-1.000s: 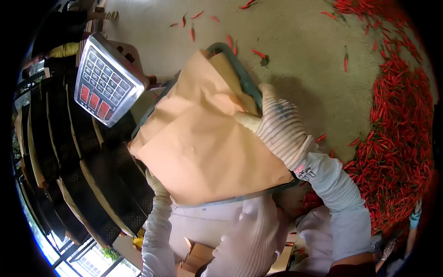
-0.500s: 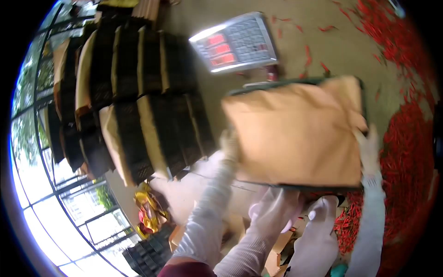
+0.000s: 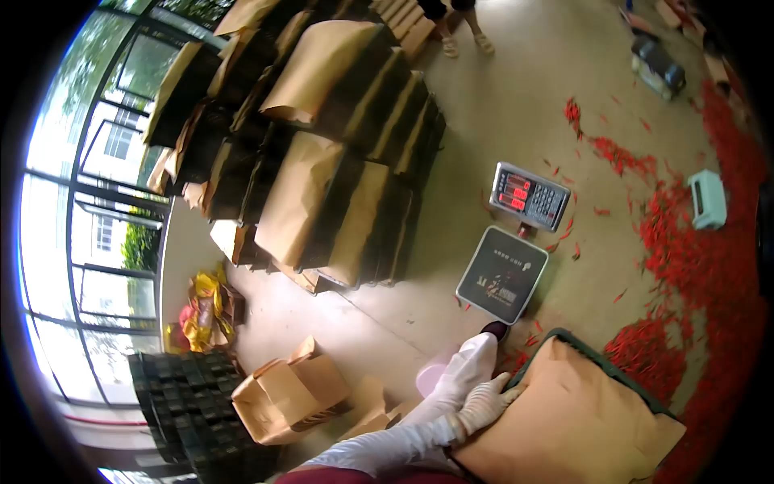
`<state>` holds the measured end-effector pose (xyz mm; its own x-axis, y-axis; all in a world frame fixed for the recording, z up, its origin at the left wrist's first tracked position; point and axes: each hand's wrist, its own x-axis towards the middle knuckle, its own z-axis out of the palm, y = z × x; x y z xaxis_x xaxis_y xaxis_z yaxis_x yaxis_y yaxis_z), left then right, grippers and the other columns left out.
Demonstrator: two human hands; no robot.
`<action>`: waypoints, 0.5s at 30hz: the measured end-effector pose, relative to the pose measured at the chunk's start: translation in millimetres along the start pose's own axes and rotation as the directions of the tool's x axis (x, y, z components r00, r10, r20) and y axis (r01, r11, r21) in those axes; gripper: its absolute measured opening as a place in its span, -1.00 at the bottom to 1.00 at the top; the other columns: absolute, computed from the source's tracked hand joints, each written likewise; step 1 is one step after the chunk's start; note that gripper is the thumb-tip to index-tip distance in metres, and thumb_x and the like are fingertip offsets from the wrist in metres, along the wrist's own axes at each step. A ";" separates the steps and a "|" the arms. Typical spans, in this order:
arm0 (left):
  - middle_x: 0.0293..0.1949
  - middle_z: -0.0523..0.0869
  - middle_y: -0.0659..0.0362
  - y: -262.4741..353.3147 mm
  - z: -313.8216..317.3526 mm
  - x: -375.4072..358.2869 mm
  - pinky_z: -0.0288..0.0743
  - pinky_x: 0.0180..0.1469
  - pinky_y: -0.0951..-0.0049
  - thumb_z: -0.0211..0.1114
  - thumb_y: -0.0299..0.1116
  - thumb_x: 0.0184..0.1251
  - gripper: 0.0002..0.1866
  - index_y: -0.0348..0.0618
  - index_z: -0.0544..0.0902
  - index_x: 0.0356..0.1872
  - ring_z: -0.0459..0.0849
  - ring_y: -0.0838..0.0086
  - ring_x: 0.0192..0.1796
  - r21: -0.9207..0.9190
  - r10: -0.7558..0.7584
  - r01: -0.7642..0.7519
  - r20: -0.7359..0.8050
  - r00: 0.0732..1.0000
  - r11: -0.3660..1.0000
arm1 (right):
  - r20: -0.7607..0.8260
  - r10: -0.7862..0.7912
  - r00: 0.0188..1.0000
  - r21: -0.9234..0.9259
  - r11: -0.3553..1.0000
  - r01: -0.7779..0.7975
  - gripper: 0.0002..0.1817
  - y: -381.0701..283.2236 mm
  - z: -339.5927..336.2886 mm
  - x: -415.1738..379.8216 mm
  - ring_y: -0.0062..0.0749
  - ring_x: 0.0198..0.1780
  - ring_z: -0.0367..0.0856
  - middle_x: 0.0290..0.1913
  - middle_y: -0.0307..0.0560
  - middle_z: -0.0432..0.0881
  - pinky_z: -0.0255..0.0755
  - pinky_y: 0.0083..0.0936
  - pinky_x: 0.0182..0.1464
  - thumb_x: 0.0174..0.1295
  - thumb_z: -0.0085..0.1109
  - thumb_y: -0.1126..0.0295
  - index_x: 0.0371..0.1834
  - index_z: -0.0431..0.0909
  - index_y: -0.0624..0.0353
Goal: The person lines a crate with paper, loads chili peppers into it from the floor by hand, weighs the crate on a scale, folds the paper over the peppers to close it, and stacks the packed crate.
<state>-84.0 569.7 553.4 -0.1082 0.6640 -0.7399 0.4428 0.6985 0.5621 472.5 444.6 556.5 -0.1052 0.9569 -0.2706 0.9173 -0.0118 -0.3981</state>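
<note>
A dark green crate (image 3: 621,373) covered with brown paper (image 3: 576,415) is tilted at the lower right, close to my body. My left hand (image 3: 486,403), in a pale glove, grips its left edge with the fingers curled over the rim. My right hand is out of view. Just beyond the crate stands a digital scale with a bare dark platform (image 3: 501,278) and a lit red display (image 3: 530,196). My leg (image 3: 461,375) in light trousers is beside the crate, its foot near the scale.
Paper-lined dark crates (image 3: 379,137) are stacked high at left. Red chilies (image 3: 685,250) cover the floor at right, with a pale green stool-like object (image 3: 707,199) among them. An open cardboard box (image 3: 290,395) sits lower left. Another person's feet (image 3: 468,44) show at the top.
The crate has moved from above the scale down and right, towards my body, uncovering the platform. My right hand has left the view. The camera view has shifted.
</note>
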 end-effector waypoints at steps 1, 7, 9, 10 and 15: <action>-0.03 0.67 -0.23 -4.1 -5.8 -27.0 0.45 0.12 0.20 0.22 0.06 0.32 -0.35 -0.38 0.51 0.15 0.63 0.02 0.07 -0.037 0.041 -0.047 -0.167 0.985 0.998 | -0.019 0.210 0.977 0.064 0.976 -0.209 -0.53 -55.9 -4.0 19.6 -0.14 -0.12 0.57 -0.13 0.12 0.61 0.47 -0.31 0.02 0.34 0.05 0.09 -0.05 0.53 0.37; -0.05 0.63 -0.15 -32.3 -90.0 -69.2 0.45 0.04 0.27 0.32 -0.24 0.26 -0.62 -0.29 0.61 0.00 0.60 0.12 0.00 -0.150 0.098 -0.167 -0.383 0.918 0.975 | -0.102 0.266 0.959 0.275 0.934 -0.229 -0.50 -196.0 -30.9 86.8 -0.14 -0.12 0.57 -0.12 0.11 0.61 0.47 -0.27 0.04 0.34 0.02 0.06 -0.03 0.52 0.38; -0.06 0.66 -0.20 -45.9 -111.8 -67.3 0.44 0.10 0.23 0.25 -0.01 0.34 -0.44 -0.35 0.54 0.09 0.61 0.02 0.03 -0.135 0.146 -0.243 -0.501 0.853 0.960 | -0.131 0.225 0.965 0.321 0.931 -0.174 -0.49 -227.3 -35.0 100.6 -0.14 -0.12 0.57 -0.11 0.10 0.61 0.46 -0.26 0.04 0.34 0.01 0.05 -0.03 0.52 0.39; -0.12 0.66 -0.19 -44.0 -118.9 -73.3 0.43 0.07 0.19 0.25 0.01 0.33 -0.46 -0.33 0.56 0.03 0.60 -0.02 0.00 0.045 0.207 -0.216 -0.527 0.824 0.975 | -0.129 0.230 0.965 0.343 0.923 -0.174 -0.49 -235.6 -34.1 107.1 -0.14 -0.12 0.57 -0.11 0.10 0.61 0.46 -0.26 0.05 0.34 0.01 0.05 -0.03 0.52 0.39; -0.03 0.63 -0.17 -129.7 -169.9 -16.2 0.44 0.08 0.27 0.26 -0.04 0.32 -0.47 -0.33 0.54 0.07 0.58 0.01 0.04 -0.239 0.111 -0.342 -0.652 0.750 0.909 | -0.032 0.177 0.984 0.605 0.787 -0.122 -0.55 -340.5 -28.1 189.2 -0.20 0.02 0.55 0.04 0.12 0.56 0.46 -0.31 0.09 0.22 0.12 0.32 0.11 0.40 0.38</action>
<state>-290.9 513.7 555.3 -0.6127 0.7492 -0.2516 0.2271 0.4719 0.8519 151.1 637.8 665.4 0.0712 0.9486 -0.3085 0.5019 -0.3013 -0.8107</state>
